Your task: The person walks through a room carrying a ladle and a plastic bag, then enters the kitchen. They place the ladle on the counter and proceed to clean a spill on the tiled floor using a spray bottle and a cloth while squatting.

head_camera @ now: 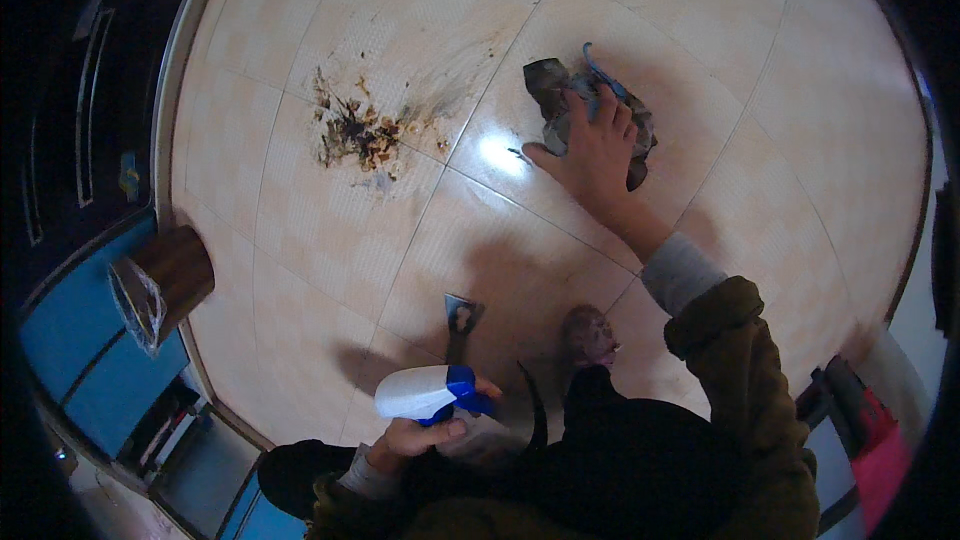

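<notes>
A spray bottle (480,439) with a white and blue trigger head (424,394) is in my left hand (420,441), low in the view. Farther out, my right hand (596,154) lies over a crumpled, dirty grey rag (559,133) against the tiled floor. Its fingers bend onto the cloth while the thumb sticks out to the left. A thin blue strip (600,71) curls from the rag's far side. To the left, a brown and black patch of grime (364,135) with loose flakes sits on the tiles. A scraper (459,319) rests between that patch and my body.
A brown wastebasket (180,277) with a plastic liner stands at the left by blue cabinet fronts (90,382). Above them is a dark oven-like appliance (127,90). My foot (589,334) is near the scraper. A red and grey object (874,427) stands at lower right.
</notes>
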{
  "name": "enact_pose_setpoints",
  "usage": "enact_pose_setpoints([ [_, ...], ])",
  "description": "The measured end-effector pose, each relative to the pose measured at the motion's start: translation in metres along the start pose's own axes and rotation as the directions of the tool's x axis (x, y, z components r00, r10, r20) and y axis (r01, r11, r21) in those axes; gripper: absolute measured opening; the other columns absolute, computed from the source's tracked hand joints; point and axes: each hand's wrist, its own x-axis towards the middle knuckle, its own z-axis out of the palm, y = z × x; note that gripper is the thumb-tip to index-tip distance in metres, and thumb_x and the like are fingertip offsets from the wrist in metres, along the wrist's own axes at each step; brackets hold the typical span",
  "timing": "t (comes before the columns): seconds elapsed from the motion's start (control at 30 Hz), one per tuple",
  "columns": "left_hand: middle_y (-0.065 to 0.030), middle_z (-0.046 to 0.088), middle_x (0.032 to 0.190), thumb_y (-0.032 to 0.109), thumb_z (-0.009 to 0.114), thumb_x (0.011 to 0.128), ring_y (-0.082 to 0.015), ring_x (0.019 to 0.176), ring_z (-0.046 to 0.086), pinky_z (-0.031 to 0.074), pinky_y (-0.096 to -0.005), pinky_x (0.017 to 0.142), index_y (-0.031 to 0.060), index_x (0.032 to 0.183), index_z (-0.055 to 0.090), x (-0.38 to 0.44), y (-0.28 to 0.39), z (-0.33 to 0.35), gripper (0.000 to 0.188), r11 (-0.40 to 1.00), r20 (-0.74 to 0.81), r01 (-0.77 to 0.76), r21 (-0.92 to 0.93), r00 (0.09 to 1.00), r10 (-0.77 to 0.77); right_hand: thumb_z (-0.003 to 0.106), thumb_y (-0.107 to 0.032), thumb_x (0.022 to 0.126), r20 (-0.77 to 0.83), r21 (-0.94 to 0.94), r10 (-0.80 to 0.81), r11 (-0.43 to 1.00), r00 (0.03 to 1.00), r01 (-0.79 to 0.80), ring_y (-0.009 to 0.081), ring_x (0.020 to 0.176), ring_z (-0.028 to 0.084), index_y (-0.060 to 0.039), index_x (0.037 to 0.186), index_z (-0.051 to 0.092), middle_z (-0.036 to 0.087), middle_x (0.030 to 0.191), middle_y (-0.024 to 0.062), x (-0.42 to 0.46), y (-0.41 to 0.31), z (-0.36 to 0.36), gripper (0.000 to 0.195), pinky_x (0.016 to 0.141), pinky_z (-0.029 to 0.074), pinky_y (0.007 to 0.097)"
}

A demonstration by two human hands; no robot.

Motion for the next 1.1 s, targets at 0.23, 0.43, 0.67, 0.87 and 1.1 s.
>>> enact_pose_setpoints([
  [0.23,-0.0129,0.051,0.110,0.029,0.071,0.068,-0.0194,0.098,0.050,0.041,-0.0307,0.081,0.0036,0.119,0.039,0.000,-0.010,0.012,0.065,0.996,-0.183,-0.016,-0.084,0.983,0.000,0.069,-0.026,0.067,-0.053,0.182,-0.143,0.972,0.988,0.151,0.0356,0.102,0.040,-0.0144,0.113,0.051,0.039,0.117,0.0188,0.008,0.028,-0.005,0.051,0.081,0.040,0.0445],
  [0.43,-0.0099,0.051,0.109,0.030,0.070,0.070,-0.0166,0.089,0.049,0.040,-0.0286,0.079,0.0048,0.121,0.037,0.002,-0.018,0.009,0.065,0.988,-0.176,-0.040,-0.152,0.984,0.013,0.069,-0.020,0.063,-0.064,0.045,-0.143,0.988,0.988,0.146,0.0345,0.100,0.044,-0.0158,0.114,0.050,0.041,0.118,0.0162,0.006,0.049,-0.004,0.055,0.081,0.042,0.0428],
  [0.67,-0.0092,0.050,0.109,0.031,0.067,0.074,-0.0153,0.090,0.048,0.039,-0.0290,0.080,0.0033,0.117,0.043,0.009,-0.016,0.010,0.057,0.999,-0.224,-0.041,0.015,0.974,0.043,0.070,-0.022,0.060,-0.093,-0.064,-0.066,0.996,0.993,0.061,0.0345,0.102,0.043,-0.0192,0.116,0.049,0.041,0.120,0.0143,0.002,0.071,-0.015,0.060,0.084,0.041,0.0441],
  [0.87,-0.0088,0.050,0.109,0.029,0.065,0.075,-0.0151,0.090,0.047,0.038,-0.0287,0.079,0.0025,0.116,0.043,0.005,-0.026,0.005,0.053,0.999,-0.316,-0.013,0.047,0.949,0.027,0.064,-0.029,0.068,-0.130,-0.173,-0.386,0.916,0.913,0.363,0.0304,0.119,0.032,-0.0199,0.118,0.048,0.033,0.133,0.0091,-0.019,0.060,-0.019,0.053,0.097,0.027,0.0497],
  [1.1,-0.0095,0.050,0.107,0.031,0.064,0.076,-0.0151,0.075,0.048,0.039,-0.0285,0.067,0.0018,0.113,0.044,0.013,-0.019,0.011,0.051,0.995,-0.251,-0.072,0.073,0.964,0.088,0.061,-0.039,0.071,0.062,0.046,-0.438,0.899,0.897,0.436,0.0261,0.128,0.022,-0.0140,0.116,0.049,0.027,0.138,0.0083,-0.059,0.042,-0.014,0.053,0.103,0.018,0.0454],
])
